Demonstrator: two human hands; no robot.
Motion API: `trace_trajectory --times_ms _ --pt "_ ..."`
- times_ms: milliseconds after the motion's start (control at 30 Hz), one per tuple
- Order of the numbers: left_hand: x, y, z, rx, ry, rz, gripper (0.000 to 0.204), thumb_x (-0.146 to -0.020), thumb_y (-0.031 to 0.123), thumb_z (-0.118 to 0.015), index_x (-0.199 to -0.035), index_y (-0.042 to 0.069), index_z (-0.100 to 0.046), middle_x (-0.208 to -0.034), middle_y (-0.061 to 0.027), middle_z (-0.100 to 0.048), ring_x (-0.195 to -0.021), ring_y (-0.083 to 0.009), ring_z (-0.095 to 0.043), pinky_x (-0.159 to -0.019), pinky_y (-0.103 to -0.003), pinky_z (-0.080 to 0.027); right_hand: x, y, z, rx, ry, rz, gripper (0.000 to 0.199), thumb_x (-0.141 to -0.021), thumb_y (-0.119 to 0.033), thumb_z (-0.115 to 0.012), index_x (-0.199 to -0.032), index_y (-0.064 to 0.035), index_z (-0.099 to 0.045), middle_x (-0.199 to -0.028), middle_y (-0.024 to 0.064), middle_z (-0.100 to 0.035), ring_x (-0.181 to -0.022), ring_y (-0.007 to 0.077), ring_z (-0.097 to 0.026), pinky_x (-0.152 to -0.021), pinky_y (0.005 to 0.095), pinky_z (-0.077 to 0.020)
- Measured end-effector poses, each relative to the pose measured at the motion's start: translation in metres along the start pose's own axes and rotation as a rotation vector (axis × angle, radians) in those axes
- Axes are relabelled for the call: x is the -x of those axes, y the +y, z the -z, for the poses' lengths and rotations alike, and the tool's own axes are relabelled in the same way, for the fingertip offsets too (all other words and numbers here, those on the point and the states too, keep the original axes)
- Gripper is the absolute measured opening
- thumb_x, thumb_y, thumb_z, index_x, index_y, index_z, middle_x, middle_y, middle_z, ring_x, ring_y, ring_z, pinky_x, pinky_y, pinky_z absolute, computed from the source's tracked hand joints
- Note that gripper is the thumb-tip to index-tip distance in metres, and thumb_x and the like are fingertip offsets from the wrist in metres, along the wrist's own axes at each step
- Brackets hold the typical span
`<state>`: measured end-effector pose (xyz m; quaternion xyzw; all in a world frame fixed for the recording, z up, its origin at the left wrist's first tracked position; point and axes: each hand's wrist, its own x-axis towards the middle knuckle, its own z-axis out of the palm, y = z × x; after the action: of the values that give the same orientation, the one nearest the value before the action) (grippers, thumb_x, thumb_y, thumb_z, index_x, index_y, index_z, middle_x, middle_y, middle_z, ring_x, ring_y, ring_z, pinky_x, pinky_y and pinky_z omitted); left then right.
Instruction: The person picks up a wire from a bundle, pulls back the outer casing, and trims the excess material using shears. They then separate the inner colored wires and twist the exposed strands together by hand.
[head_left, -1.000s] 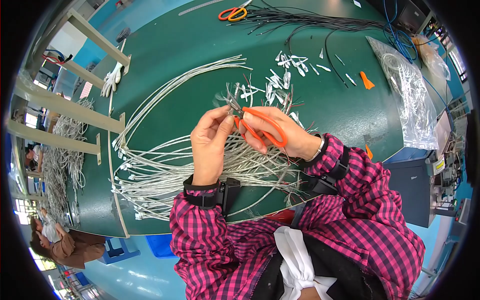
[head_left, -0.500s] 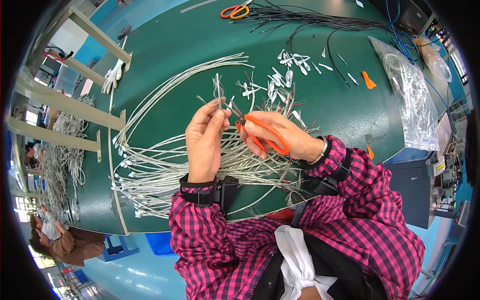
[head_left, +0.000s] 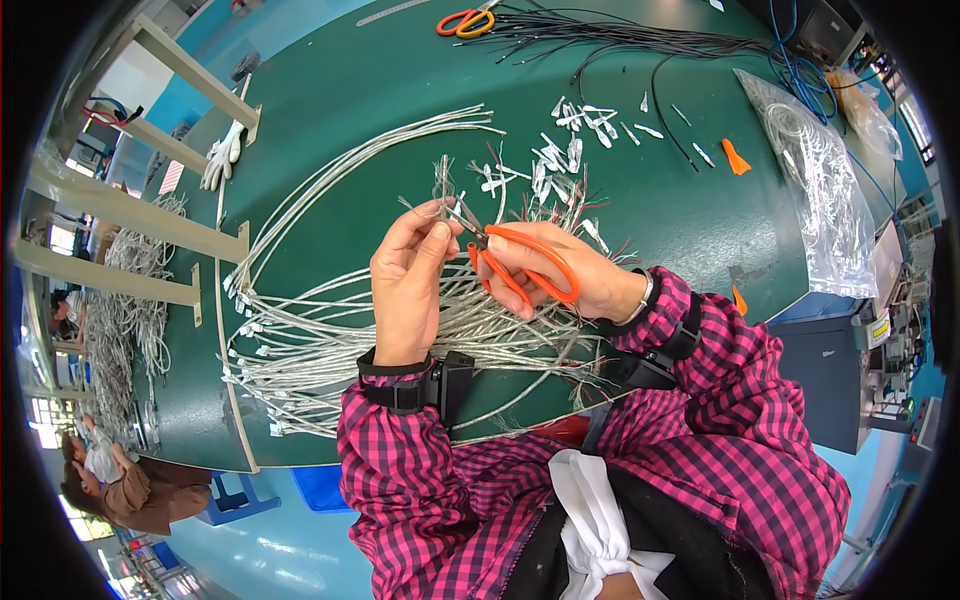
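My left hand (head_left: 412, 270) pinches a braided cable near its frayed end (head_left: 443, 178), where fine loose strands stick up past the fingertips. In my right hand (head_left: 570, 265) are orange-handled scissors (head_left: 530, 262), their blades spread a little and reaching to the strands beside my left fingertips. Below both hands lies a thick bundle of silvery braided cables (head_left: 340, 310), with small white connectors at the left ends and frayed red and white wires at the right. Scraps of white wrapping (head_left: 550, 165) are strewn just beyond my right hand.
Farther off lie a second pair of scissors (head_left: 466, 22) and a bunch of black cables (head_left: 620, 35). A clear bag of cables (head_left: 815, 180) sits at the right edge of the green table (head_left: 330, 110). A white glove (head_left: 223, 157) rests by the metal frame at left, where another person (head_left: 135, 490) sits.
The scissor blades have opened wider around the strands, and the loop of the handles has spread. The frayed end has shifted slightly right and down; both hands stay nearly in place.
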<state>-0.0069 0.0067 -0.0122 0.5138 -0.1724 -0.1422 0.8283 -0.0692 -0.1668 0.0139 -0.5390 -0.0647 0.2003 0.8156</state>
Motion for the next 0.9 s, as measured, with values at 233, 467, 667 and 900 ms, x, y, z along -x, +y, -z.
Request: trace_trajectory --times_ms 233,467,667,900 --pt "-0.0013 0.0000 0.0000 -0.032 0.013 -0.012 0.023 -0.090 0.005 -0.057 -0.113 0.001 -0.059 -0.094 -0.0043 -0.062 -0.080 -0.0091 -0.053 -0.075 -0.023 -0.043 0.0002 -0.0016 -0.0001 0.001 0.004 -0.019 0.037 -0.098 -0.035 -0.042 -0.094 -0.0007 -0.057 -0.059 0.0037 -0.050 -0.049 0.0100 -0.045 -0.047 0.0226 -0.0380" --pt "-0.0019 -0.0021 0.0002 -0.159 0.047 -0.075 0.023 -0.090 0.005 -0.058 -0.112 0.001 -0.059 -0.094 -0.0046 -0.062 -0.080 -0.0092 -0.053 -0.074 -0.023 -0.044 -0.0023 0.0034 0.0016 0.033 0.016 0.013 0.036 -0.097 -0.035 -0.045 -0.092 -0.0013 -0.055 -0.059 0.0031 -0.050 -0.049 0.0092 -0.046 -0.047 0.0223 -0.0385" --pt "-0.0016 -0.0026 0.0004 -0.167 0.035 -0.054 0.023 -0.090 0.005 -0.058 -0.112 0.001 -0.059 -0.095 -0.0046 -0.062 -0.080 -0.0094 -0.054 -0.074 -0.023 -0.045 -0.0039 0.0082 0.0010 0.176 0.109 0.048 0.033 -0.095 -0.034 -0.050 -0.089 -0.0018 -0.054 -0.059 0.0021 -0.051 -0.050 0.0080 -0.048 -0.047 0.0222 -0.0392" --pt "-0.0005 -0.0002 -0.0045 -0.209 0.048 -0.041 0.022 -0.090 0.005 -0.058 -0.112 0.000 -0.059 -0.095 -0.0045 -0.063 -0.080 -0.0093 -0.055 -0.073 -0.023 -0.046 -0.0025 0.0052 -0.0017 0.248 0.169 0.026 0.033 -0.095 -0.034 -0.050 -0.088 -0.0016 -0.053 -0.058 0.0019 -0.050 -0.051 0.0073 -0.048 -0.047 0.0215 -0.0382"
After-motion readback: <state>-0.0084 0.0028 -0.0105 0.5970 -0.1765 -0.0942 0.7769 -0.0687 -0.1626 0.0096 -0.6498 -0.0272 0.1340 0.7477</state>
